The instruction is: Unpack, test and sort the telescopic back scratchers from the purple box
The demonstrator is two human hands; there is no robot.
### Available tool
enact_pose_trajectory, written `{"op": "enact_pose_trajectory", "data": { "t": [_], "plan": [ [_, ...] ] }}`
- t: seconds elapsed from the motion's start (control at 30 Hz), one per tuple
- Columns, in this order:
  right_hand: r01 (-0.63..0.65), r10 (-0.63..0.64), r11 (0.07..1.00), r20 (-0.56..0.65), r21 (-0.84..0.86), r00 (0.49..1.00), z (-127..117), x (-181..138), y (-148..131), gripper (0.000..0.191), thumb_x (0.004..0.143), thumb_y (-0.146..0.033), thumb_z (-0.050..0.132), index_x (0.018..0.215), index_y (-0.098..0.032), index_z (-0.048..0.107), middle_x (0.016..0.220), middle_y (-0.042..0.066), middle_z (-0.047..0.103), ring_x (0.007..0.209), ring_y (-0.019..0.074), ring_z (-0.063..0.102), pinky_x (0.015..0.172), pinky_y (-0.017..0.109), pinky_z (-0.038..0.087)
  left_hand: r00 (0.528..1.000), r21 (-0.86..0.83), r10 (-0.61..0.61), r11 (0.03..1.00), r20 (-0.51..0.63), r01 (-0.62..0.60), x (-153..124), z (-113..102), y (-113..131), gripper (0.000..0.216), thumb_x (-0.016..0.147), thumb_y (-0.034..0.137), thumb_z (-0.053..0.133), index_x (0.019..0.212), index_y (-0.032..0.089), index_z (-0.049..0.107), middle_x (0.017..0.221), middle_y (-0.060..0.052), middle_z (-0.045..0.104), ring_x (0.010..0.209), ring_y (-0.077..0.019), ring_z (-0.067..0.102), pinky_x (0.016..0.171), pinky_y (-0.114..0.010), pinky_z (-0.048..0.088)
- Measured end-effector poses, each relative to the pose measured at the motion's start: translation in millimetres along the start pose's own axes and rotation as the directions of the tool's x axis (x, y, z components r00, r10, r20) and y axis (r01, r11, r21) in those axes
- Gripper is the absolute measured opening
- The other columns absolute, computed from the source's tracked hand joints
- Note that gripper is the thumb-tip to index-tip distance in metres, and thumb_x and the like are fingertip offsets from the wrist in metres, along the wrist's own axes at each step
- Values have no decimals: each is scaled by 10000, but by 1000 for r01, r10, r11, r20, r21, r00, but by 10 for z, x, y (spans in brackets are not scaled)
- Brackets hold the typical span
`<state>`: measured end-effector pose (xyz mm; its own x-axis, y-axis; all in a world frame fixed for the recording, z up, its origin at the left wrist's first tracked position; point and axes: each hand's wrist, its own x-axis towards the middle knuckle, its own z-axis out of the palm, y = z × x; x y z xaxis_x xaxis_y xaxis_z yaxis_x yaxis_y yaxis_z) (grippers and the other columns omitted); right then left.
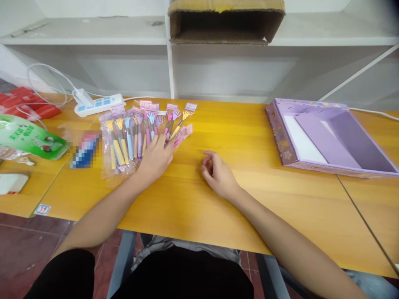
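Observation:
Several hand-shaped back scratchers (131,139), in yellow, blue, purple and pink, lie side by side in clear plastic packets on the table. My left hand (157,155) is over the right end of this row. Its fingers are curled down onto the handles of the back scratchers there, and the fingertips are partly hidden. A yellow back scratcher (181,124) at the far right of the row points up and right, just past my fingers. My right hand (220,174) rests on the bare wood further right, fingers loosely curled in, with nothing visible in them.
A purple open box (280,141) stands at the right. On the left are a white power strip (99,105), a green pouch (34,137), red packages (28,104) and a white object (12,183). A cardboard box (226,5) sits on the shelf (93,31) behind.

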<state>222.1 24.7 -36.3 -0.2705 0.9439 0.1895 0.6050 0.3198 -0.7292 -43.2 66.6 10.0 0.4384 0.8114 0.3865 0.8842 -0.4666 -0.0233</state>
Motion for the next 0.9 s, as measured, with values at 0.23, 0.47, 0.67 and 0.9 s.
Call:
{"op": "enact_pose_trajectory", "data": {
  "t": [0.23, 0.47, 0.67, 0.9],
  "plan": [
    [17, -18, 1000, 1, 23, 1000, 15, -20, 6, 437, 1012, -249, 529, 1436, -225, 426, 1111, 75, 683, 734, 180, 643, 681, 347, 509, 1000, -89, -22, 996, 12, 23, -1, -18, 26, 361, 988, 89, 533, 1315, 142, 677, 1231, -178, 688, 1203, -350, 659, 1165, -600, 485],
    [-19, 36, 972, -70, 234, 997, 17, 4, 40, 620, 1057, -400, 590, 1579, -252, 289, 1174, 68, 637, 669, 136, 589, 612, 321, 502, 948, -687, 41, 699, 317, 199, -65, -162, 174, 440, 817, 98, 674, 1226, 225, 576, 1009, -10, 663, 777, -152, 641, 735, -290, 520],
    [19, 9, 949, -87, 316, 996, -2, 56, 41, 374, 1045, -450, 645, 1350, -246, 574, 1294, 105, 610, 755, 130, 601, 680, 325, 541, 807, -816, 234, 373, 543, 441, -153, -152, 372, 446, 797, 120, 656, 1198, 250, 513, 920, 47, 568, 591, -77, 491, 549, -239, 354],
    [-126, 160, 920, -61, 372, 985, 1, 99, 134, 288, 992, -492, 686, 967, -227, 579, 947, 46, 649, 676, 144, 592, 631, 316, 525, 848, -789, 269, 564, 456, 245, -188, -131, 479, 293, 848, 131, 635, 1116, 239, 582, 917, 3, 635, 769, -169, 604, 721, -331, 506]
  ]
}}
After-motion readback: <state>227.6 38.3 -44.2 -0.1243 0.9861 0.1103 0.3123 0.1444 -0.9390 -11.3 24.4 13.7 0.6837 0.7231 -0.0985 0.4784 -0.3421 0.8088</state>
